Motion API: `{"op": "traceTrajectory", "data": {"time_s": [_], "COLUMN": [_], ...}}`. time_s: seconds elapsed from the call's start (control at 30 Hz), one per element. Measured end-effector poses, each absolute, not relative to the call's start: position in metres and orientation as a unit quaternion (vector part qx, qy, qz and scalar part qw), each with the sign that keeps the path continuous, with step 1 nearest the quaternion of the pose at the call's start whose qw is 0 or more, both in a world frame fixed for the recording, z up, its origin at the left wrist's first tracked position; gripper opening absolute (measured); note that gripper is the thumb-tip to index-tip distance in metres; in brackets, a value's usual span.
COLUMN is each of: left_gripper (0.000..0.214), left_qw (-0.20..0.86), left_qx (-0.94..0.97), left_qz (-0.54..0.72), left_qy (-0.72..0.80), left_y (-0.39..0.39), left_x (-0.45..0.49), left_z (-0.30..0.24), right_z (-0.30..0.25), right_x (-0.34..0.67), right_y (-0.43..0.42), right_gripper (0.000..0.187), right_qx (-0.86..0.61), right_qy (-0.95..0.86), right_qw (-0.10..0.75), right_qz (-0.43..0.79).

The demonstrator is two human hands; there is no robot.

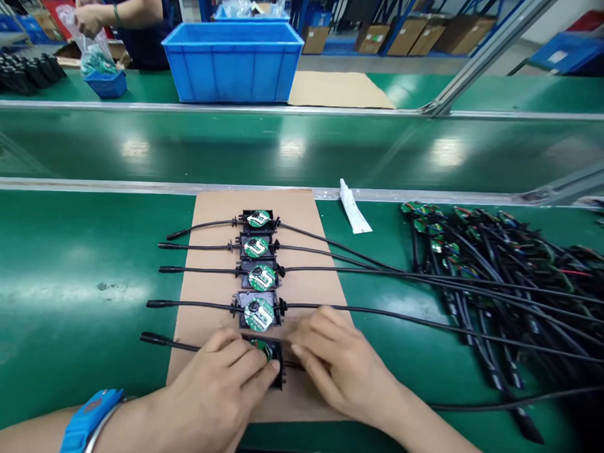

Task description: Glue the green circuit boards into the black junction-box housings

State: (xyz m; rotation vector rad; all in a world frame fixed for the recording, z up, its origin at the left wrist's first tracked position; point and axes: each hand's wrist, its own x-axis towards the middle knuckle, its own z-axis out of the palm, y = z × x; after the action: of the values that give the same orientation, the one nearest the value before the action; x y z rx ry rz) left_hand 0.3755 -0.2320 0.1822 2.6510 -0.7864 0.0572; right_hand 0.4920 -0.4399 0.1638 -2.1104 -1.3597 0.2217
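On a brown cardboard sheet (209,282) lie several black cable units in a row, each a small black housing holding a round green circuit board (259,314). My left hand (225,390) covers the nearest housing (271,355), fingers curled and pressing on its green board. My right hand (338,365) rests on the right side of that housing, fingers closed over its black cable (474,402). A blue wrist strap (89,419) sits on my left wrist.
A heap of black cables with green boards (500,275) lies to the right. A white packet (353,207) lies beyond the cardboard. A green conveyor belt (305,150) runs across. Behind it stand a blue bin (234,60) and another person's hands with a plastic bag (92,40).
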Motion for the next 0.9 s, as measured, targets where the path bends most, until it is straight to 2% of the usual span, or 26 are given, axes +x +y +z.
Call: {"op": "traceTrajectory", "data": {"time_s": [0.07,0.13,0.23,0.3,0.4,0.6,0.73,0.9], "left_gripper": [0.038,0.032,0.014,0.014,0.018,0.021,0.02,0.018], "left_qw": [0.226,0.212,0.192,0.239,0.293,0.221,0.171,0.181], "left_qx": [0.943,0.959,0.976,0.965,0.95,0.966,0.974,0.973], "left_qz": [0.088,0.115,0.048,0.022,0.011,0.005,0.004,-0.007], "left_qy": [-0.23,-0.149,-0.093,-0.103,-0.106,-0.134,-0.149,-0.142], "left_y": [-0.217,-0.201,-0.181,-0.175,-0.175,-0.185,-0.189,-0.189], "left_x": [0.383,0.394,0.404,0.402,0.395,0.406,0.416,0.42], "left_z": [0.182,0.178,0.174,0.175,0.183,0.186,0.18,0.179], "right_z": [0.166,0.163,0.159,0.167,0.192,0.215,0.207,0.208], "right_x": [0.509,0.52,0.522,0.514,0.5,0.5,0.508,0.514], "right_y": [-0.435,-0.43,-0.428,-0.433,-0.441,-0.431,-0.416,-0.402], "right_gripper": [0.018,0.017,0.012,0.015,0.021,0.02,0.019,0.018], "right_qx": [-0.814,-0.827,-0.818,-0.807,-0.817,-0.823,-0.829,-0.826], "right_qy": [-0.5,-0.491,-0.499,-0.507,-0.512,-0.517,-0.506,-0.494], "right_qw": [0.293,0.274,0.285,0.302,0.256,0.153,0.122,0.108], "right_qz": [0.046,0.016,0.004,0.007,0.073,0.177,0.202,0.247]}}
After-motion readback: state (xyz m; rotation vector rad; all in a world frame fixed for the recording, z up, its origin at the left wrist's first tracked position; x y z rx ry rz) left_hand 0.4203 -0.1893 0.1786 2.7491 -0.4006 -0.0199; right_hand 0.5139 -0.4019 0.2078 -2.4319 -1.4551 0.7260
